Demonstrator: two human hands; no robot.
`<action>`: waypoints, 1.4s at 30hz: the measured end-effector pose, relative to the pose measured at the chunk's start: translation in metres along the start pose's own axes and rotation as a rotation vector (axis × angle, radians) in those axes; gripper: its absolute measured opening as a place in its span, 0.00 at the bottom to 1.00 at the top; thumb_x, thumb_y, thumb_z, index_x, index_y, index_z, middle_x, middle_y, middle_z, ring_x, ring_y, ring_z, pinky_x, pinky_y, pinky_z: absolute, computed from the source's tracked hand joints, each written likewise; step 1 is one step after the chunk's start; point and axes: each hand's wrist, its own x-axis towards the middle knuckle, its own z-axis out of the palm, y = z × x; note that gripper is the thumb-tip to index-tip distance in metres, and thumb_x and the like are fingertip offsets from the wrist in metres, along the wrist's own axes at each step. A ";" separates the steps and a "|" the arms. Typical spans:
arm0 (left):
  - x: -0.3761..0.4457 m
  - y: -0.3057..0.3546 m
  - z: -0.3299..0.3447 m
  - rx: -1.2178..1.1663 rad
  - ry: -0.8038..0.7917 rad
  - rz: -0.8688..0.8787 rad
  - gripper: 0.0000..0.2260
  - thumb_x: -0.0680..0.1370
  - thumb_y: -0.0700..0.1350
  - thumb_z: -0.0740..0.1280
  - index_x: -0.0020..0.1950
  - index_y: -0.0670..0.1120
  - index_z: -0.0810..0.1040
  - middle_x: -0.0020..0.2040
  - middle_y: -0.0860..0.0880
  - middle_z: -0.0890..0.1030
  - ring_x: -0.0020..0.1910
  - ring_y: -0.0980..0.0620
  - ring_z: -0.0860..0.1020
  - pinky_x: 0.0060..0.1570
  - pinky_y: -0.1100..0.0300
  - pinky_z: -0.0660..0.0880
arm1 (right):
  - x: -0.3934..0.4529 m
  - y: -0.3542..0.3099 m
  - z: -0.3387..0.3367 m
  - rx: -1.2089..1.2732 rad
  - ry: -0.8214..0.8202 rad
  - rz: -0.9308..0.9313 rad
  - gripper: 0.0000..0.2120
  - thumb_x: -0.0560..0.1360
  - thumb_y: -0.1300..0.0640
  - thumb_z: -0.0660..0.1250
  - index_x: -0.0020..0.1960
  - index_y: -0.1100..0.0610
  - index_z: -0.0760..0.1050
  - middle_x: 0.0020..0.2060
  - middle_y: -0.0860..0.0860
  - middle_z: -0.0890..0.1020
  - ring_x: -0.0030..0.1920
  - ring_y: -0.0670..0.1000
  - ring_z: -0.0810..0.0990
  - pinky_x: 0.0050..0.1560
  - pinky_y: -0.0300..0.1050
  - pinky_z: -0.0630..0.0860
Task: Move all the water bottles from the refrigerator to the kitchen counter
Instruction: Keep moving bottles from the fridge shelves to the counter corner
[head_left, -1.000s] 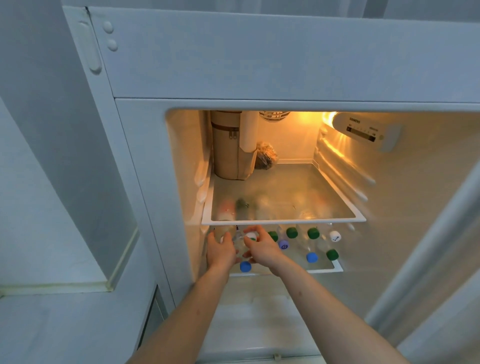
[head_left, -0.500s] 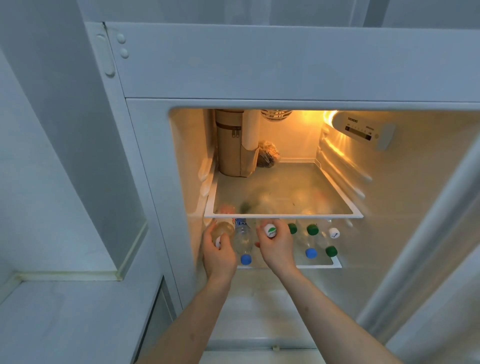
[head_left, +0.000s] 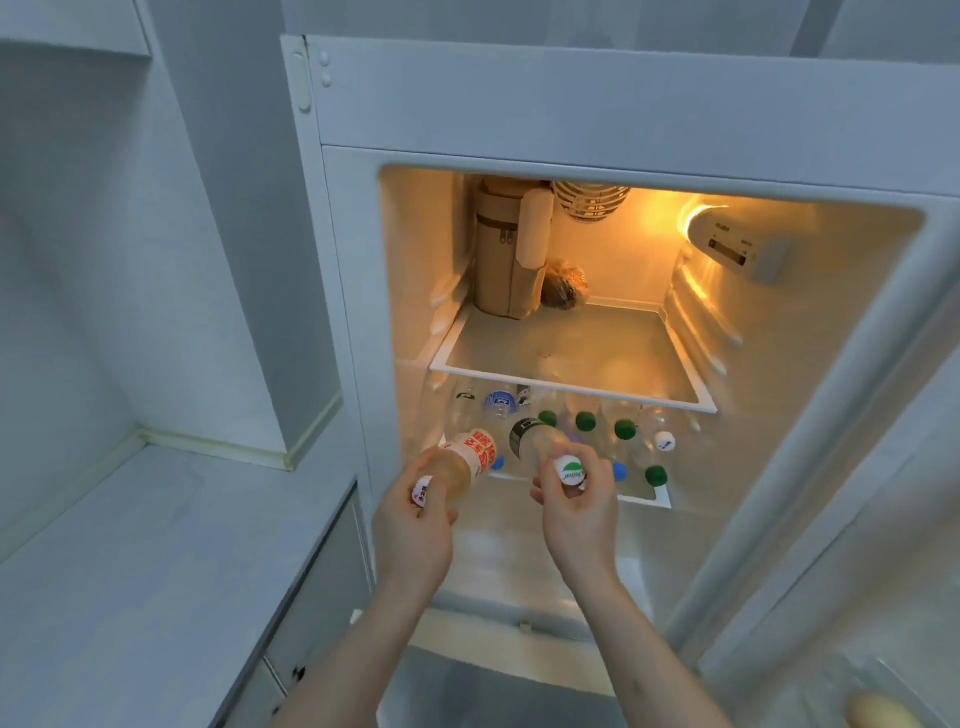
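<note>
Two bare forearms, sleeveless within view, ending in the left hand (head_left: 415, 535) and right hand (head_left: 579, 519). No glove, ring, watch or bracelet is worn on either.

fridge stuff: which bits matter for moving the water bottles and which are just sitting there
For the job: red-label bottle in left hand; dark-label bottle in right hand; bottles on lower shelf; counter.

Just there: tan bag; wrapped bundle.
</note>
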 end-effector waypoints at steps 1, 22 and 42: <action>-0.011 0.005 -0.009 0.027 0.011 0.022 0.14 0.83 0.40 0.63 0.62 0.55 0.82 0.61 0.53 0.80 0.58 0.53 0.81 0.45 0.58 0.84 | -0.005 -0.004 -0.009 -0.023 -0.019 -0.032 0.03 0.79 0.45 0.69 0.52 0.39 0.78 0.52 0.45 0.77 0.48 0.58 0.84 0.47 0.63 0.84; -0.267 0.014 -0.221 0.767 0.295 -0.030 0.02 0.81 0.55 0.66 0.49 0.59 0.77 0.44 0.59 0.80 0.41 0.58 0.79 0.40 0.55 0.77 | -0.185 -0.087 -0.005 -0.350 -1.177 -0.051 0.03 0.75 0.52 0.67 0.47 0.50 0.77 0.39 0.55 0.82 0.35 0.53 0.86 0.44 0.63 0.83; -0.566 0.037 -0.473 0.795 0.836 -0.355 0.01 0.79 0.55 0.67 0.50 0.60 0.77 0.48 0.62 0.80 0.47 0.58 0.81 0.41 0.54 0.81 | -0.540 -0.218 0.089 -0.168 -1.777 -0.466 0.05 0.75 0.46 0.73 0.50 0.39 0.79 0.46 0.42 0.82 0.43 0.45 0.83 0.43 0.48 0.85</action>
